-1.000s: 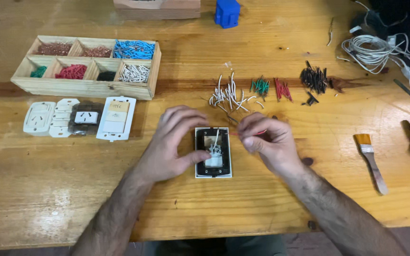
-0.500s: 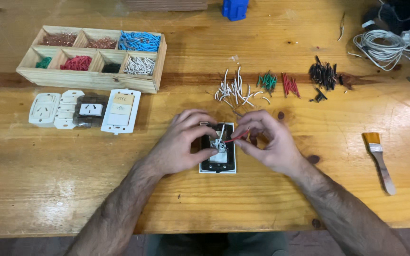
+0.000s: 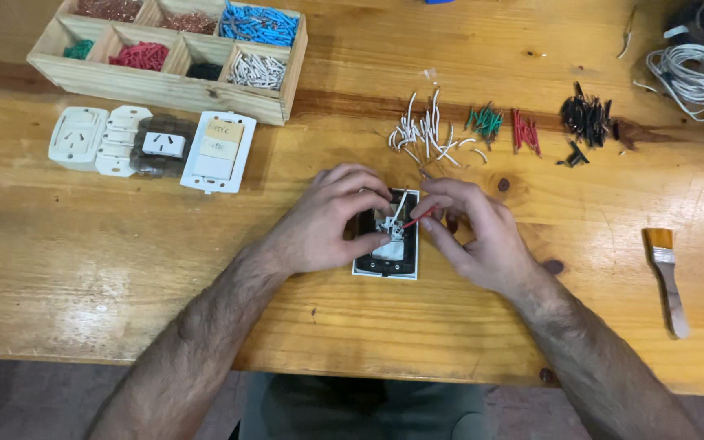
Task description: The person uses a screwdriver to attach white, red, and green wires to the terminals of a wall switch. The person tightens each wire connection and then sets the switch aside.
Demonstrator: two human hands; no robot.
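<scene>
A wall socket module (image 3: 386, 262) lies back-side up on the wooden table (image 3: 124, 269), with a white frame and dark inner body. My left hand (image 3: 323, 222) rests on its left side, fingertips pressing the white centre part. My right hand (image 3: 476, 236) pinches a short red wire piece (image 3: 420, 217) at the module's upper right, its end touching the centre. A white wire piece (image 3: 399, 208) sticks up from the middle of the module.
Piles of cut wire lie beyond: white (image 3: 427, 134), green (image 3: 486, 121), red (image 3: 525, 130), black (image 3: 587, 118). A wooden compartment box (image 3: 174, 85) of sorted wire sits back left, several socket plates (image 3: 148, 147) before it. A paintbrush (image 3: 666, 273) lies right, a white cable coil (image 3: 694, 77) far right.
Both hands have stayed on the module. The right hand has brought a red wire piece down to its centre. The camera view has shifted slightly.
</scene>
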